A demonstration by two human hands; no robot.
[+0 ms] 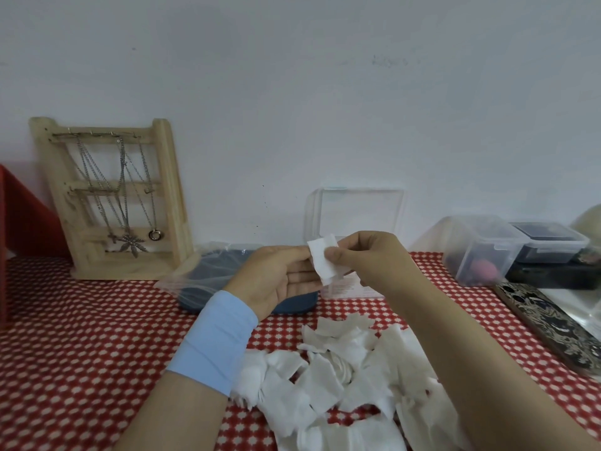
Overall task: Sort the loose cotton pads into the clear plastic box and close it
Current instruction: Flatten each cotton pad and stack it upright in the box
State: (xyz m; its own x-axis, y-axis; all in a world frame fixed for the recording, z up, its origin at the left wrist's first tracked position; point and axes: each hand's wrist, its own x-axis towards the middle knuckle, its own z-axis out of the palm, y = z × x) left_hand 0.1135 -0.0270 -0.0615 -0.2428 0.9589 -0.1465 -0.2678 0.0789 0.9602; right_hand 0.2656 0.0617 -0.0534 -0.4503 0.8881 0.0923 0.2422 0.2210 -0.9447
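The right hand (367, 255) is pinching 1 white cotton pad (323, 262) between thumb and forefinger, its grip holding the pad's right edge, and is keeping it in the air above the red-and-white patterned desk (81, 336). The left hand (279, 278), wearing a light blue wristband (214, 340), is lying palm up with straight fingers, its grip wide, the fingertips touching the pad's left edge. Just behind the 2 hands the clear plastic box (356, 206) is standing against the wall with its lid raised upright. The pile of loose cotton pads (341, 369) is lying on the desk near the person, between and under the forearms. A wooden jewellery stand (113, 196) hung with necklaces is leaning at the far left, and 2 lidded containers (481, 249) are sitting at the far right beside a phone (546, 323)
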